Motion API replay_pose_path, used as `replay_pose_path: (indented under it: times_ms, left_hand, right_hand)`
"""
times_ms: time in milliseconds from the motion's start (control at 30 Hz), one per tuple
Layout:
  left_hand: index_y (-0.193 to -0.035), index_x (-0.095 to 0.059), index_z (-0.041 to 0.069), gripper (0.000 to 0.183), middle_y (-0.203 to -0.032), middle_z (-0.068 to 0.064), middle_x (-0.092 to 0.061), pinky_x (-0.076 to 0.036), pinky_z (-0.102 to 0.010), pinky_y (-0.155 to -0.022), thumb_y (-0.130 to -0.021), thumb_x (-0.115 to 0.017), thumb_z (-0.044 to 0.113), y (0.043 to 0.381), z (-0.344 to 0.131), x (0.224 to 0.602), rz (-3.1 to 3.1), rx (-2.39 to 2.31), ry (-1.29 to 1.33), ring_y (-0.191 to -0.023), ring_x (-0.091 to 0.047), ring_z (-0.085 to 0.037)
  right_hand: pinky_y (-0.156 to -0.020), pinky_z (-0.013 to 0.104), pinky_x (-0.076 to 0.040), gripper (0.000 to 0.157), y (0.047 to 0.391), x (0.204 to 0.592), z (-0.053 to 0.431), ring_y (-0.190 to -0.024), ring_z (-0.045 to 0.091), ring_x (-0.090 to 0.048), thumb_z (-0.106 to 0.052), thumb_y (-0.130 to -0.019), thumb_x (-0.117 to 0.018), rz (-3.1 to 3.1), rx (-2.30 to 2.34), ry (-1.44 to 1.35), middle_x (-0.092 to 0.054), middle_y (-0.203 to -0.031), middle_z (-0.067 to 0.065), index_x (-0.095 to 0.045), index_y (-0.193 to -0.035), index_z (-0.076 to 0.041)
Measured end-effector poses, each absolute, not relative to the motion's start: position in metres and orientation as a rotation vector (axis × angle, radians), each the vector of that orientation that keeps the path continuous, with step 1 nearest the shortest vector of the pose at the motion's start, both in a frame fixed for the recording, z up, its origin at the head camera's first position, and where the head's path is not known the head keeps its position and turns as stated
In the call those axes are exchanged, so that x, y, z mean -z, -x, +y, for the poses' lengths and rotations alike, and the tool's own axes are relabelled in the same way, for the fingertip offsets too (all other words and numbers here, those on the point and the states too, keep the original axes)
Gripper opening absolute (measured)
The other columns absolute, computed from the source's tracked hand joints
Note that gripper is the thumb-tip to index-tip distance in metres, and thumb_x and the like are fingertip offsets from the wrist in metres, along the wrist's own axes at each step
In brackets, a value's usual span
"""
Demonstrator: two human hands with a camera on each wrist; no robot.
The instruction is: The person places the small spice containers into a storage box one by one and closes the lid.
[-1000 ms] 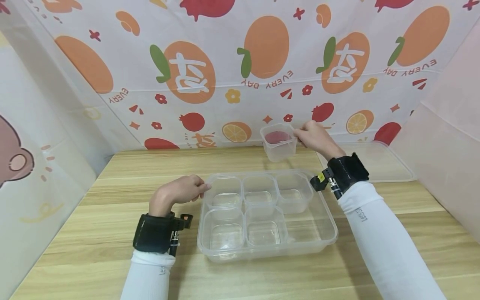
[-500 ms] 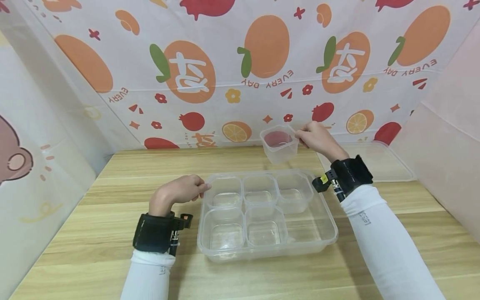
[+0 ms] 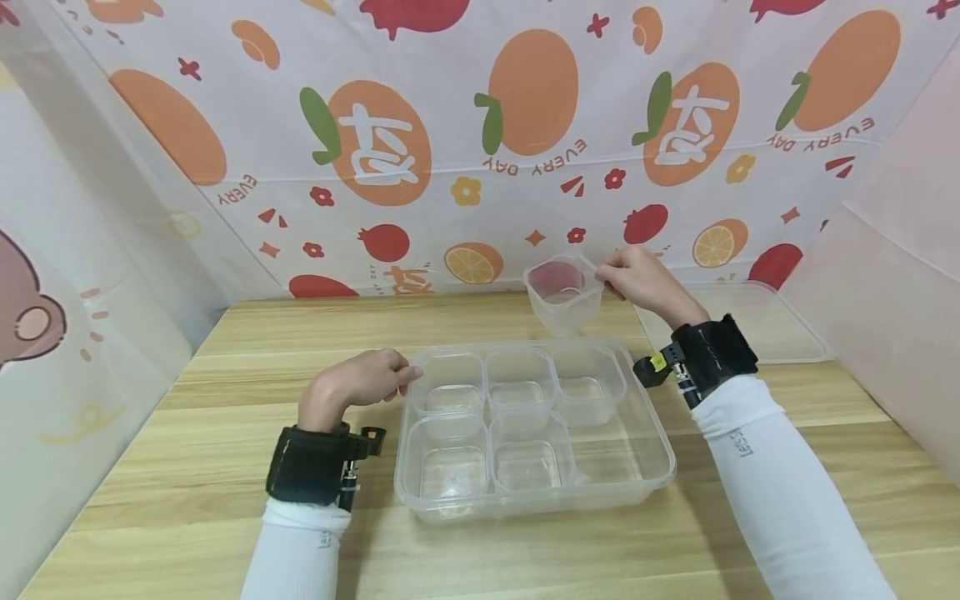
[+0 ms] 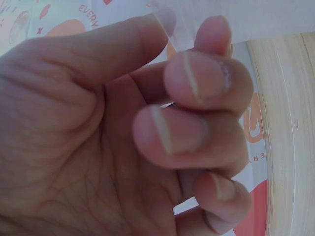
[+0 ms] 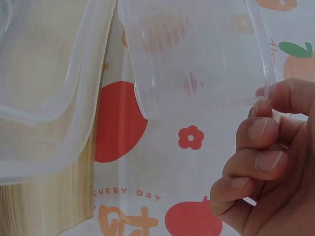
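Observation:
My right hand [image 3: 645,283] pinches the rim of a small clear plastic container [image 3: 566,315] at its right corner. The container tilts with its opening toward me, raised behind the large box. In the right wrist view, thumb and index finger grip the rim of this container [image 5: 197,59]. My left hand [image 3: 362,379] pinches the back left corner of a large clear plastic box [image 3: 536,504]. Several small clear containers [image 3: 487,421] sit inside that box, filling the back row and the front left. Curled fingers [image 4: 202,130] show below the pinched edge in the left wrist view.
A flat clear lid [image 3: 757,321] lies at the back right of the wooden table [image 3: 300,333]. Behind the table hangs a fruit-print cloth [image 3: 450,108]. Pale cloth walls [image 3: 67,250] stand at both sides. The box's front right part holds no container.
My right hand has moved slightly toward me and to the right with the small container, which now tilts more toward me. The left hand and the large box have stayed in place.

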State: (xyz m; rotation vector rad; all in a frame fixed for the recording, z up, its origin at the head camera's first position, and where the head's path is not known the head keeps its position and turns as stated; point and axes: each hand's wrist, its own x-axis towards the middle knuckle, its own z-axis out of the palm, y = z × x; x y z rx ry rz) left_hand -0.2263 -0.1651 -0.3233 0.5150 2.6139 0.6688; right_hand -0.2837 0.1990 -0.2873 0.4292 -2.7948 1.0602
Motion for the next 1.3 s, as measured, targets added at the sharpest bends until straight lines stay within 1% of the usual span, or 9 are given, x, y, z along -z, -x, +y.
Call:
replay_pose_path:
  times_ms: [300,600,800,967,1100,1233,1300]
  left_hand:
    - [-0.082,-0.058,0.006,0.029,-0.064,-0.004,-0.044,-0.034,-0.032,-0.055,-0.096,-0.043,0.026,0.227,-0.164,0.323,2.613,-0.663,-0.526,-0.058,-0.039,-0.018]
    - [-0.081,-0.058,0.006,0.029,-0.063,-0.003,-0.044,-0.033,-0.032,-0.054,-0.096,-0.043,0.026,0.227,-0.163,0.323,2.613,-0.662,-0.529,-0.057,-0.039,-0.018]
    - [-0.08,-0.058,0.006,0.029,-0.062,-0.003,-0.043,-0.032,-0.031,-0.053,-0.096,-0.043,0.026,0.227,-0.164,0.324,2.612,-0.665,-0.529,-0.056,-0.038,-0.017]
    - [-0.082,-0.058,0.006,0.029,-0.063,-0.003,-0.043,-0.033,-0.032,-0.054,-0.096,-0.043,0.027,0.226,-0.165,0.325,2.612,-0.666,-0.519,-0.057,-0.038,-0.018]
    - [-0.082,-0.058,0.006,0.029,-0.063,-0.003,-0.043,-0.033,-0.032,-0.054,-0.096,-0.043,0.026,0.227,-0.165,0.325,2.612,-0.668,-0.524,-0.057,-0.039,-0.018]
    - [-0.08,-0.058,0.006,0.029,-0.061,-0.002,-0.042,-0.033,-0.031,-0.053,-0.096,-0.043,0.026,0.227,-0.165,0.325,2.612,-0.669,-0.533,-0.055,-0.038,-0.017]
    - [-0.08,-0.058,0.006,0.029,-0.061,-0.002,-0.042,-0.032,-0.031,-0.053,-0.096,-0.043,0.026,0.226,-0.165,0.325,2.611,-0.669,-0.532,-0.055,-0.037,-0.017]
  right_hand:
    - [-0.05,0.031,-0.033,0.033,0.279,0.287,0.201,-0.052,0.026,-0.038,-0.013,-0.089,-0.046,-2.792,-1.06,-0.476,-0.038,-0.053,0.007,-0.051,-0.058,-0.004]
    - [-0.051,0.03,-0.034,0.033,0.276,0.288,0.209,-0.051,0.026,-0.039,-0.012,-0.089,-0.048,-2.755,-1.079,-0.563,-0.039,-0.053,0.008,-0.049,-0.057,-0.005]
    - [-0.054,0.033,-0.034,0.035,0.274,0.287,0.214,-0.056,0.026,-0.041,-0.015,-0.091,-0.047,-2.746,-1.084,-0.593,-0.04,-0.052,0.009,-0.051,-0.058,-0.004]
    - [-0.05,0.031,-0.033,0.036,0.27,0.286,0.218,-0.05,0.026,-0.039,-0.015,-0.091,-0.048,-2.743,-1.109,-0.615,-0.04,-0.051,0.008,-0.05,-0.057,-0.003]
    - [-0.048,0.03,-0.033,0.036,0.267,0.286,0.22,-0.046,0.023,-0.037,-0.012,-0.09,-0.048,-2.752,-1.122,-0.637,-0.039,-0.049,0.007,-0.05,-0.055,-0.002]
    - [-0.047,0.03,-0.032,0.038,0.264,0.287,0.222,-0.044,0.022,-0.035,-0.01,-0.089,-0.047,-2.752,-1.121,-0.687,-0.038,-0.047,0.006,-0.048,-0.052,-0.001]
    - [-0.048,0.03,-0.033,0.038,0.263,0.287,0.223,-0.046,0.023,-0.036,-0.01,-0.089,-0.049,-2.749,-1.121,-0.711,-0.039,-0.048,0.007,-0.048,-0.052,-0.002]
